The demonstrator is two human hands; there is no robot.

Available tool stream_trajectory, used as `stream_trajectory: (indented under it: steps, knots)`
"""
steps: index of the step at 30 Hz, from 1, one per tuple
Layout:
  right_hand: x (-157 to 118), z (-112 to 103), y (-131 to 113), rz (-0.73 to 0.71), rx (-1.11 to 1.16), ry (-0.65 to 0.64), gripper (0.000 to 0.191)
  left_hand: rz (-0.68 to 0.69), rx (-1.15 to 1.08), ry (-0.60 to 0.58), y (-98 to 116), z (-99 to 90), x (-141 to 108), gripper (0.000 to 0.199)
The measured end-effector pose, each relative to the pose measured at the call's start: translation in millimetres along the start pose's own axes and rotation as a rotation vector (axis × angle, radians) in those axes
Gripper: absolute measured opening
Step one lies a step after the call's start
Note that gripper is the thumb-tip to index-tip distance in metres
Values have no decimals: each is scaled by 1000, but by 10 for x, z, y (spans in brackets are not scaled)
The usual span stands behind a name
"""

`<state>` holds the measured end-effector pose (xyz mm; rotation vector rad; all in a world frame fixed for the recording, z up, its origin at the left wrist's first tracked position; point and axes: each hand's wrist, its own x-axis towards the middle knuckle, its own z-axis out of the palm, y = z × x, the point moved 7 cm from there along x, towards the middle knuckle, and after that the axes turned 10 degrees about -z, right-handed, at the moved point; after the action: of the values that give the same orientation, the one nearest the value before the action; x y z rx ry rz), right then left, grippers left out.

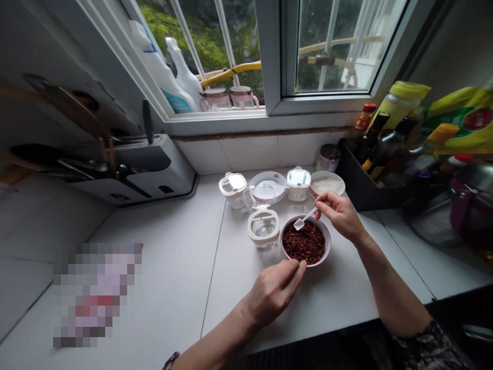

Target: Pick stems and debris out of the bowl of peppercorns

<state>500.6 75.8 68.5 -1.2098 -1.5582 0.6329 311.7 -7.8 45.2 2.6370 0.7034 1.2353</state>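
The right hand (339, 216) pinches one white plastic spoon (304, 220) by its handle, a tight grip between thumb and fingers, with the scoop just over the far rim of a single pink-rimmed white bowl (328, 241). That bowl sits on the white desk (339, 288), filled with dark red peppercorns (303, 245). The left hand (273, 293) is at the bowl's near rim, its grip pressed together; whether it pinches anything is too small to tell.

Just beyond stand three small glass jars (264, 228) with pale lids and two more white bowls (268, 173), one holding white powder (327, 185). Behind them, on the window sill (231, 115), are two plastic bottles (162, 72) and two glass mugs (243, 97). A dark caddy of bottles (362, 180) stands at right.
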Motion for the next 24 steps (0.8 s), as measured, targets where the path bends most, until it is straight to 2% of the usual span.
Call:
stream_trajectory:
  steps: [4, 6, 13, 19, 24]
  knots:
    - [-17, 60, -198, -160, -187, -70, 9, 14, -4, 6, 8, -8, -1, 22]
    - [-26, 113, -238, -185, -198, -106, 11, 20, 2, 4, 11, -1, -11, 23]
    - [8, 64, -38, -35, -13, -84, 13, -11, -21, -12, -27, 30, -51, 25]
    - [-3, 118, -124, -86, -66, -123, 14, 29, 10, 7, -2, 0, -31, 28]
    - [-2, 107, -38, -7, 13, -104, 14, 35, 31, 10, 6, -4, -22, 30]
